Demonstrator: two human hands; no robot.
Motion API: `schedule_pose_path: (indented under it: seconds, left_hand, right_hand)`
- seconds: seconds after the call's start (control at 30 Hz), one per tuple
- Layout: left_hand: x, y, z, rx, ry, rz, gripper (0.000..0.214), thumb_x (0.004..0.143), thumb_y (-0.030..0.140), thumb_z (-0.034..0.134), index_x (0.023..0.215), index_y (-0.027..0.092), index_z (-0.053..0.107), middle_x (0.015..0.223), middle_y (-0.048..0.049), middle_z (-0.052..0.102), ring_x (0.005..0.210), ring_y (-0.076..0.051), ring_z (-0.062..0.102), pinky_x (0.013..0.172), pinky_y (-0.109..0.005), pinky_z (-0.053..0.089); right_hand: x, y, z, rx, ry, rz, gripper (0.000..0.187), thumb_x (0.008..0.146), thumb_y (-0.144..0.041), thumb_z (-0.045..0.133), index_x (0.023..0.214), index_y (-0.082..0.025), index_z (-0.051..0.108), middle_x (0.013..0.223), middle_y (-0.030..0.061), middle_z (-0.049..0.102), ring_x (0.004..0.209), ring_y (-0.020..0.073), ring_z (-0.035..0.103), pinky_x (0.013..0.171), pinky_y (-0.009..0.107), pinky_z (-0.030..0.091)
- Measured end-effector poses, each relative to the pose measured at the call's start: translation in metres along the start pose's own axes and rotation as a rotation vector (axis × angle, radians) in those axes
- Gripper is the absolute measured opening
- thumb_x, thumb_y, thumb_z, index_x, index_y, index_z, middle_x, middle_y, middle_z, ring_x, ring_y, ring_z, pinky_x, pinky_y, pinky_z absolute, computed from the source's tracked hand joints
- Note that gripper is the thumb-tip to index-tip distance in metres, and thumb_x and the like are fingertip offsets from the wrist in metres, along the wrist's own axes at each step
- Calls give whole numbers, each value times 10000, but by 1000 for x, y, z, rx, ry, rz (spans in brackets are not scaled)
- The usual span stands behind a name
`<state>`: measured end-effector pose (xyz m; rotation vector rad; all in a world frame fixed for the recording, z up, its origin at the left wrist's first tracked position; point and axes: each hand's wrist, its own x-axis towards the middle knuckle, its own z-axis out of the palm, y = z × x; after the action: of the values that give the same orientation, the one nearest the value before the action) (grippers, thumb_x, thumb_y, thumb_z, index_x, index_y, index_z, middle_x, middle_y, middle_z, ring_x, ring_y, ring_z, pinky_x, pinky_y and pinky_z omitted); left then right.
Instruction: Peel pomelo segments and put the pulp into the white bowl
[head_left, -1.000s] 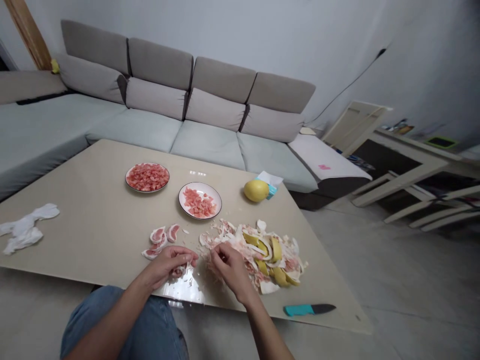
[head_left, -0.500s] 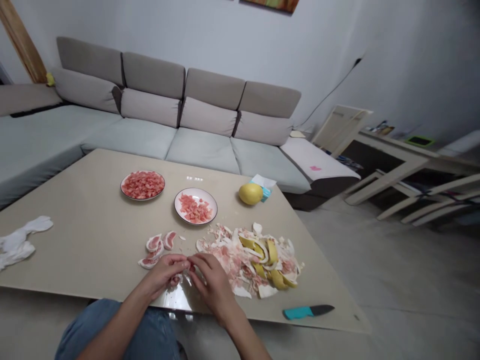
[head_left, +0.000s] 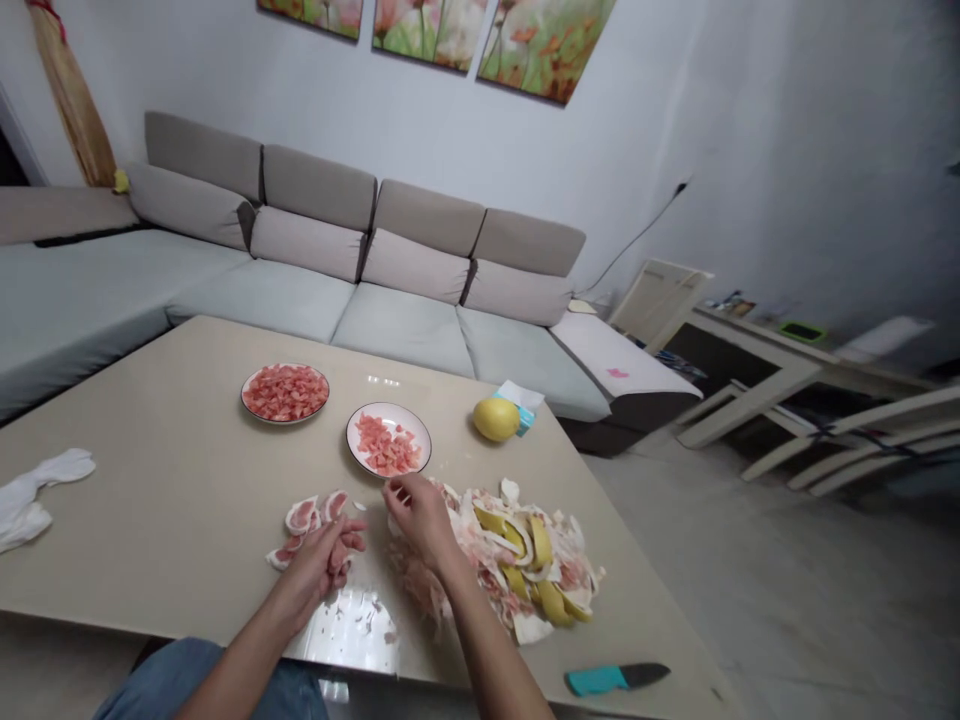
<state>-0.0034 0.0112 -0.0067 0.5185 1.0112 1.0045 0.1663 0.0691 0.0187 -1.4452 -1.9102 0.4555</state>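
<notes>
My left hand (head_left: 324, 553) rests low on the beige table (head_left: 172, 480), fingers curled round a pink pomelo segment, beside a few unpeeled pomelo segments (head_left: 304, 518). My right hand (head_left: 415, 512) is raised just in front of the near white plate (head_left: 388, 442) of pink pomelo flesh, fingertips pinched on a small bit I cannot make out. A heap of yellow rind and white pith (head_left: 517, 560) lies to the right of my right hand. A second plate (head_left: 285, 392), fuller, stands further left.
A whole yellow pomelo (head_left: 496, 418) sits by a tissue pack (head_left: 520, 402) at the far table edge. A teal-handled knife (head_left: 615, 678) lies near the front right corner. White crumpled tissue (head_left: 34, 490) lies at left. A grey sofa (head_left: 322, 260) runs behind.
My right hand left my left hand and moved forward toward the near plate, fingers pinched. My left hand stayed low on the table. The view tilted upward.
</notes>
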Motion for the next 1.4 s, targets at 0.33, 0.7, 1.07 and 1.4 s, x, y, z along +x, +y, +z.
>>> schedule_pose_path:
  seconds: [0.33,0.7,1.07,1.4]
  left_hand:
    - [0,6,-2,-303,-12,41,276,669,106,736,939,152,699,990,-93,687,758,-141,638,584,-213,479]
    - [-13,-2,-3,34,-309,147,462,678,316,814,1102,178,692,1018,-106,715,998,-229,637,907,-315,470]
    - [-9,-2,-2,124,-326,191,432,679,267,817,1079,176,681,993,-80,708,976,-199,621,892,-292,461]
    - [-12,-7,-3,-32,-403,45,430,587,241,882,959,136,693,814,-31,667,758,-125,623,743,-241,502]
  right_hand:
    - [20,29,-2,26,114,109,206,858,-229,519,881,-171,715,892,108,708,833,248,653,802,375,499]
    - [-94,-24,20,688,-34,330,358,784,-374,695,1104,-216,667,1052,92,710,892,251,675,800,378,538]
    - [-100,-42,6,546,113,339,145,789,-308,681,814,-165,684,776,42,685,728,193,617,670,268,466]
    - [-108,-55,-5,568,87,273,176,856,-290,593,726,-173,614,682,-4,609,661,145,545,627,227,407]
